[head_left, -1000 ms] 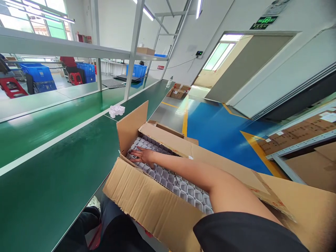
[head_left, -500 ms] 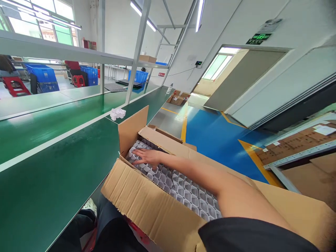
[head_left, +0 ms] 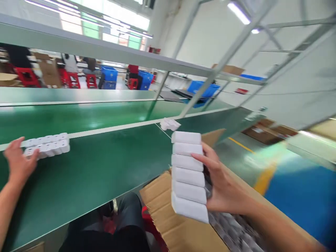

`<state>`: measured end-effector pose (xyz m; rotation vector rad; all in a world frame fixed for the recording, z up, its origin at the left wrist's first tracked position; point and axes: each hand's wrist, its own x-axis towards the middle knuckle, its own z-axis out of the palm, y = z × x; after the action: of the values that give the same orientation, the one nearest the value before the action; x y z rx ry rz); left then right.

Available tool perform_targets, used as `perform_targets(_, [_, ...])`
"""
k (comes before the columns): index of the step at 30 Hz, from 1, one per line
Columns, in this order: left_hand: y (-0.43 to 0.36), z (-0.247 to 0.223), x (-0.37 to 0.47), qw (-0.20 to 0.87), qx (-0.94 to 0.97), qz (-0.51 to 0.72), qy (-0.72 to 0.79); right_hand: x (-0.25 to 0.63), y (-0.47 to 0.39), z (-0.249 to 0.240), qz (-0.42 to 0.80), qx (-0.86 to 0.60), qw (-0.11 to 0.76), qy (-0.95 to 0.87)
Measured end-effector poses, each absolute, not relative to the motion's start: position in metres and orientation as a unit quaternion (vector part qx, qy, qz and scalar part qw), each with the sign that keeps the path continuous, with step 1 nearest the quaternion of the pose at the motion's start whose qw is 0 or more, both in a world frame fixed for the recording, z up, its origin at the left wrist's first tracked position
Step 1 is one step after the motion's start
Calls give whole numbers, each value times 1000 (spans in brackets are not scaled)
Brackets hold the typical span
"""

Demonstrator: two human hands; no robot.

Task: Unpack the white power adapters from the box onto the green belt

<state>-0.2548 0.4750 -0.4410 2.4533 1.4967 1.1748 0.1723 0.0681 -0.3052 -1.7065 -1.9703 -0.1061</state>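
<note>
My right hand [head_left: 220, 178] grips a column of several white rounded plastic pieces [head_left: 187, 169] pressed side by side, held up over the open cardboard carton [head_left: 164, 201]. Part of its thumb and fingers is behind the column. Inside the carton, grey-white pieces [head_left: 233, 227] are blurred. At the far left, my left hand [head_left: 21, 162] closes its thumb and fingers about the near end of a double row of white plastic pieces with small holes [head_left: 54, 145], which rests on the green table [head_left: 105, 168]. A small white cluster [head_left: 169, 124] lies farther along the table.
A grey metal frame with a shelf [head_left: 126, 54] rises behind the table. Blue crates [head_left: 109, 75], red stools [head_left: 73, 80] and seated people are beyond. Cardboard boxes [head_left: 262, 133] stand on the floor at right, beside a blue floor area [head_left: 301, 196].
My view has swung left. My right hand has come up out of the carton with a column of white pieces. My left hand and the double row have come into view.
</note>
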Motion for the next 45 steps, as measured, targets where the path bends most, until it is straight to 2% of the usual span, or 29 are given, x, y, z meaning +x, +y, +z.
perform_targets(3, [473,-458,-274,4,786,421,453,131,175,-343,133,-540,368,-745])
perform_targets(6, [464,-465,-265,26,817,434,378,73,282,-392,363,-436,459,-684])
perform_targets(10, [451,-464,-253,62,863,414,283,-10,372,-448,642,-348,477,-489])
perform_targets(13, [450,-464,-254,62,893,392,214,-51,399,-474,740,-264,471,-402])
perform_targets(22, [465,-476,-259,5,892,384,238,-66,420,-501,806,-193,415,-375])
perform_targets(28, [464,-473,-261,-55,902,349,250,-37,420,-491,795,-273,369,-398])
perform_targets(33, [470,-466,-272,-105,912,279,281,-24,427,-490,765,-339,389,-386])
perform_targets(38, [475,-462,-285,-110,920,218,308,-26,428,-491,763,-339,391,-387])
perform_targets(45, [477,-456,-291,-121,923,210,298,-30,426,-485,757,-340,396,-392])
